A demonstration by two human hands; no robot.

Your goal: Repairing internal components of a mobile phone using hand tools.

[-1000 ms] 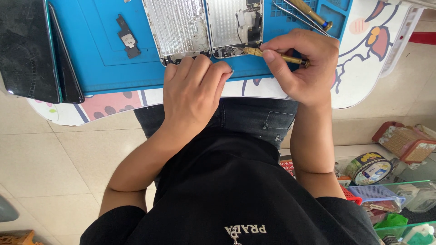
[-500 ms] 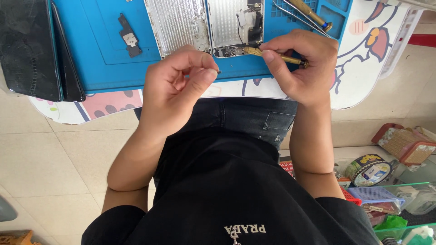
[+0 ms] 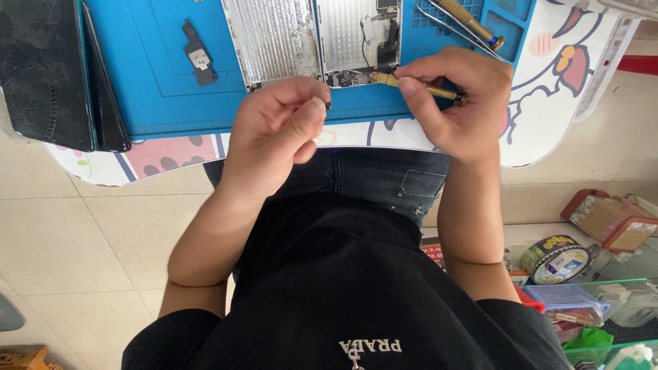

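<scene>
A tiny dark part (image 3: 329, 105) (too small to identify) sat pinched between the thumb and forefinger of the left hand (image 3: 277, 127), just off the near edge of the blue work mat (image 3: 157, 75). The other fingers of that hand were curled in under the palm. At three o'clock from it, close by but not touching, the right hand (image 3: 456, 96) was clamped on a brass-coloured screwdriver (image 3: 418, 85), thumb pressed on the shaft, the tip pointing toward nine o'clock and resting at the lower edge of the opened phone (image 3: 356, 38).

The phone lay open on the mat at twelve o'clock from the hands, with a silvery shielded panel (image 3: 274, 38) just beside it at its nine o'clock. Farther toward nine o'clock lay a small black component (image 3: 195, 51), and beyond that a dark phone screen (image 3: 44, 68) overhanging the mat's edge. Metal tweezers (image 3: 452, 27) rested at one o'clock. The mat covered a white table (image 3: 541, 109) printed with cartoon shapes. Below lay pale floor tiles (image 3: 75, 240), with a tape roll (image 3: 558, 259) and plastic baskets (image 3: 606, 219) at four o'clock.
</scene>
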